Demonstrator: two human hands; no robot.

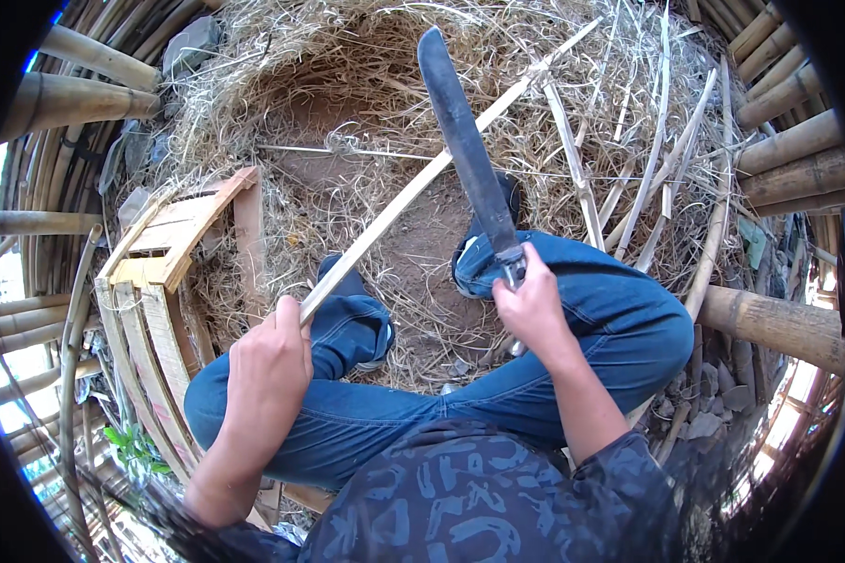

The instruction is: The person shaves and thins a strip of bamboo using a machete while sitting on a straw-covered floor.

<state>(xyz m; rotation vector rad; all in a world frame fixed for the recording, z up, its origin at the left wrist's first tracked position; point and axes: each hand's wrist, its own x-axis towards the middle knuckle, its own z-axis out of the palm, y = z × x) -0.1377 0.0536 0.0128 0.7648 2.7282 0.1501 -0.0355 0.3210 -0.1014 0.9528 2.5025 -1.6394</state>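
My left hand (268, 366) grips the near end of a long, thin bamboo strip (413, 192), which slants up and away to the right over the ground. My right hand (533, 305) holds the handle of a long dark machete (465, 141). Its blade points up and away and crosses over the strip near the middle. I sit with my legs in blue jeans (620, 319) bent in front of me, and dark shoes show under the strip and blade.
Dry straw and shavings ring a bare patch of earth (413, 244). Several split bamboo strips (648, 178) lie at the right. A wooden frame of slats (174, 244) stands at the left. Thick bamboo poles (779, 324) surround the spot.
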